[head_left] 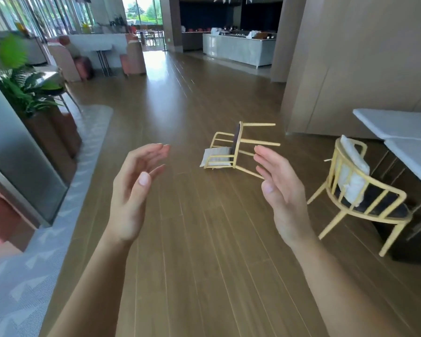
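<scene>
Left hand point(131, 190), right hand point(281, 190) spread; toppled chair point(237, 144) beyond.

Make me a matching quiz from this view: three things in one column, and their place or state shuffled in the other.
Things:
1. yellow wooden chair, middle of view
2. yellow wooden armchair, right of view
3. green leafy plant

Place or state:
A. upright beside the white table
B. in the brown planter, far left
C. tipped over on the wooden floor

Pairs: 1-C, 2-A, 3-B.
</scene>
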The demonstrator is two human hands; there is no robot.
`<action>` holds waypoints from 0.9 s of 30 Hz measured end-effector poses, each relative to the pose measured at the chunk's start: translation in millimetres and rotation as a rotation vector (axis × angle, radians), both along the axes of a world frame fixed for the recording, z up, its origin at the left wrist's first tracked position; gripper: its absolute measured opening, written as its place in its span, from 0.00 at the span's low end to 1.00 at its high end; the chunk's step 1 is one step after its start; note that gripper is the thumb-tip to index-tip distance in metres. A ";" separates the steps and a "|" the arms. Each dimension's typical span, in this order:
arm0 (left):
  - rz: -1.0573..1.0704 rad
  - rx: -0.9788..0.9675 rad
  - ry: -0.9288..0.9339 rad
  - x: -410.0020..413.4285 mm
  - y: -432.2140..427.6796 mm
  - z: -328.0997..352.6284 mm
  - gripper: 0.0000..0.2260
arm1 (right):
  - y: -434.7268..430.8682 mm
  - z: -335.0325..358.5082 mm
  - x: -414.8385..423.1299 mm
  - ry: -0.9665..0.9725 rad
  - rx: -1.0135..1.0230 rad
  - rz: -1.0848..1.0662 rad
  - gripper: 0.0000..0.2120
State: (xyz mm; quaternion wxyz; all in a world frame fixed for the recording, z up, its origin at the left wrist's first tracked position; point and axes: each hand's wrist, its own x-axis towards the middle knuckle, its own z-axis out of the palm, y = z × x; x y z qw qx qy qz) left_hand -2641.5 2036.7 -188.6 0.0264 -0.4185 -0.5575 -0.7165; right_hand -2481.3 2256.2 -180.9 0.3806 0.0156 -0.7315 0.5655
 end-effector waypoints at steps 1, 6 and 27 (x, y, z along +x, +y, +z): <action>0.019 -0.005 -0.006 -18.3 2.2 1.5 0.27 | 3.5 2.6 -23.2 -0.002 -0.001 0.017 0.46; 0.093 0.025 -0.034 -121.5 9.8 -5.6 0.27 | 25.4 -2.5 -146.4 -0.019 0.019 0.102 0.35; -0.100 0.000 -0.088 -635.2 155.0 -24.1 0.28 | 130.7 -41.0 -620.7 -0.050 -0.034 -0.119 0.33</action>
